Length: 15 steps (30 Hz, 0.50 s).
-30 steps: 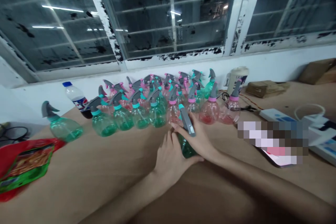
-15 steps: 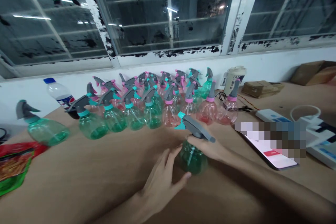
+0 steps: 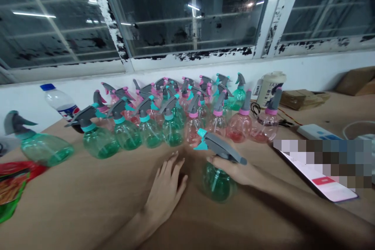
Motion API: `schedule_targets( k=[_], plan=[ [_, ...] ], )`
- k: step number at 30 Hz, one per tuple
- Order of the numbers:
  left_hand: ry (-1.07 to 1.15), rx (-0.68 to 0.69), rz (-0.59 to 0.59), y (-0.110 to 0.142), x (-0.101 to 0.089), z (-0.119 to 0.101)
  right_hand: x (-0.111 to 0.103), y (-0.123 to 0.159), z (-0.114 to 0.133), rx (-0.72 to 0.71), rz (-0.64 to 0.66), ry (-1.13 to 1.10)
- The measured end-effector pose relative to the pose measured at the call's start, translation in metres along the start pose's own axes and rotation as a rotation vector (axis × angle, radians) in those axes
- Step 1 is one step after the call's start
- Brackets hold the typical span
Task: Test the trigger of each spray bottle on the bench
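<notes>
A green spray bottle (image 3: pixel 219 183) with a grey trigger head and turquoise nozzle stands in front of me on the wooden table (image 3: pixel 102 195). My right hand (image 3: pixel 230 168) is closed around its neck, just under the spray head. To the left of that bottle, my left hand (image 3: pixel 166 187) hovers over or rests on the table with its fingers apart, holding nothing. Beyond both hands, green spray bottles (image 3: pixel 127 134) and pink spray bottles (image 3: pixel 238 127) stand close together in several rows.
A separate green spray bottle (image 3: pixel 47 149) stands at the left, near a red and green packet (image 3: pixel 14 187) and a blue-capped drink bottle (image 3: pixel 60 101). At the right are a phone (image 3: pixel 328 183), a paper cup (image 3: pixel 271 88), cardboard (image 3: pixel 304 99) and a power strip (image 3: pixel 319 133).
My left hand has drawn away from the green spray bottle toward the left. My right hand keeps its hold on the bottle's neck. The view has shifted slightly.
</notes>
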State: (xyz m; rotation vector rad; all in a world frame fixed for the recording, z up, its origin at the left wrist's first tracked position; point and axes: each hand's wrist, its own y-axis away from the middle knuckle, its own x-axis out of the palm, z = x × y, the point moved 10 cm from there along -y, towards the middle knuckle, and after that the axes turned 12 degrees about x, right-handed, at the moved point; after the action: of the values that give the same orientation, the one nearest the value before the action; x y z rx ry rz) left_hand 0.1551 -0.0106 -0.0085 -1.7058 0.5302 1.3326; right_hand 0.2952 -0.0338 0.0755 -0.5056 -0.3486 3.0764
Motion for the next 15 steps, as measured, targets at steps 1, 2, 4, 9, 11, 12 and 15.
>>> schedule_targets(
  k=[1, 2, 4, 9, 11, 12, 15],
  plan=[
    [-0.038, -0.003, 0.007, 0.001, 0.002, 0.002, 0.000, -0.001, -0.001, -0.004, 0.003, -0.006],
    [-0.063, 0.001, 0.011, 0.002, 0.004, 0.002, -0.001, -0.002, -0.002, -0.007, 0.000, -0.014],
    [-0.093, 0.014, 0.011, 0.004, 0.006, 0.002, -0.001, -0.004, -0.009, 0.007, 0.013, -0.032],
    [-0.100, -0.013, 0.013, 0.006, 0.006, 0.003, -0.001, 0.000, -0.021, 0.077, 0.043, -0.071],
    [-0.089, -0.021, 0.015, 0.006, 0.005, 0.003, -0.001, 0.003, -0.018, 0.073, 0.044, -0.056],
    [-0.083, -0.024, 0.014, 0.006, 0.005, 0.003, 0.000, 0.004, -0.016, 0.065, 0.044, -0.043],
    [-0.070, -0.030, 0.003, 0.006, 0.004, 0.003, -0.001, 0.004, -0.011, 0.050, 0.016, -0.004]
  ],
)
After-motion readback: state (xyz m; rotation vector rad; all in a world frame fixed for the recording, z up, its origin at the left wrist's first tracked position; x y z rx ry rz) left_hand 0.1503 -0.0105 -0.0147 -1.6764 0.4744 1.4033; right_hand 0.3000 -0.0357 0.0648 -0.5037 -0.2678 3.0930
